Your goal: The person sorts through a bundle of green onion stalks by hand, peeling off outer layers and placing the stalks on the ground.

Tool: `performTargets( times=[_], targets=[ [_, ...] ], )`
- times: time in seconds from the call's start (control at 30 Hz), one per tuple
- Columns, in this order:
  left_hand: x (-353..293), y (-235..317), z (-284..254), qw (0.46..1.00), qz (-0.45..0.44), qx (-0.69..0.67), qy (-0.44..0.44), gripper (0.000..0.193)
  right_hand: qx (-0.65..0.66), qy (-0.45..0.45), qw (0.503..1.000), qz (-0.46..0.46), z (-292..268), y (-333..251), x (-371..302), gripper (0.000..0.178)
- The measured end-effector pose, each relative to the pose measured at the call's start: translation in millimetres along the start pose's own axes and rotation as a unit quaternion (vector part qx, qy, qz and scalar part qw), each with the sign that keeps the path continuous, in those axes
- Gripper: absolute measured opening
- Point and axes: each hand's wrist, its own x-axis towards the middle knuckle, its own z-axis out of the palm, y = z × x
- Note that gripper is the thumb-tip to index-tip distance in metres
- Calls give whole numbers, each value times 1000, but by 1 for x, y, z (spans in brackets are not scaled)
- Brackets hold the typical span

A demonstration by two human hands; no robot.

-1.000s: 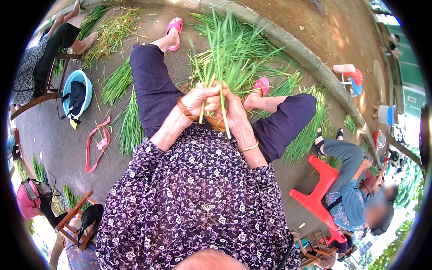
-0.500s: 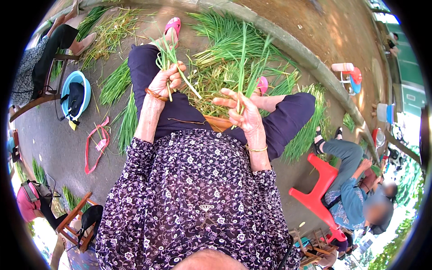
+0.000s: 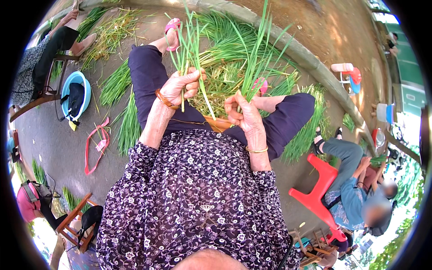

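My left hand (image 3: pixel 183 85) is closed around a small bunch of chives (image 3: pixel 192 49), long green leaves with paler lower ends poking out below the fist. One pale stalk slants down to the right of it. Across from it, my right hand (image 3: pixel 245 114) pinches the base of another bunch of chives (image 3: pixel 257 63), whose leaves fan upward. Both hands are over my lap, apart from each other. Beneath them a heap of yellowish trimmed leaves (image 3: pixel 220 83) lies between my legs, and a thick pile of green chives (image 3: pixel 225 33) lies beyond.
A light blue basin (image 3: pixel 67 90) holding a black bag stands at left, near a red strap (image 3: pixel 87 155). More chives (image 3: pixel 114 85) lie beside my left leg. At right are a red plastic stool (image 3: pixel 320 177) and a seated person (image 3: pixel 355 193). A stone kerb (image 3: pixel 310 58) curves behind.
My left hand has moved right and its bunch now points more upward. The right hand's fingers, spread before, have closed at the base of its bunch, whose leaves now stand fuller.
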Motion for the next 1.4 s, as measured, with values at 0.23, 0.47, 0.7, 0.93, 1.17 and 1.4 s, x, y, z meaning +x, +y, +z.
performTargets(
  times=[0.23,0.47,0.7,0.93,1.17,1.4],
  targets=[
    [4,-9,6,999,-9,38,2,16,-29,27,999,18,20,-7,6,21],
    [8,-13,14,997,-21,78,21,11,-52,1,998,26,17,5,10,27],
    [7,-18,18,993,-24,100,55,15,-42,-21,997,53,30,2,6,29],
    [4,-15,23,991,-24,121,47,18,-34,-15,998,41,33,-1,3,29],
    [0,-12,24,987,-27,155,30,19,-44,-11,998,43,31,0,4,27],
    [1,-13,26,979,-40,190,60,20,-72,-19,997,38,37,1,3,27]
  ],
)
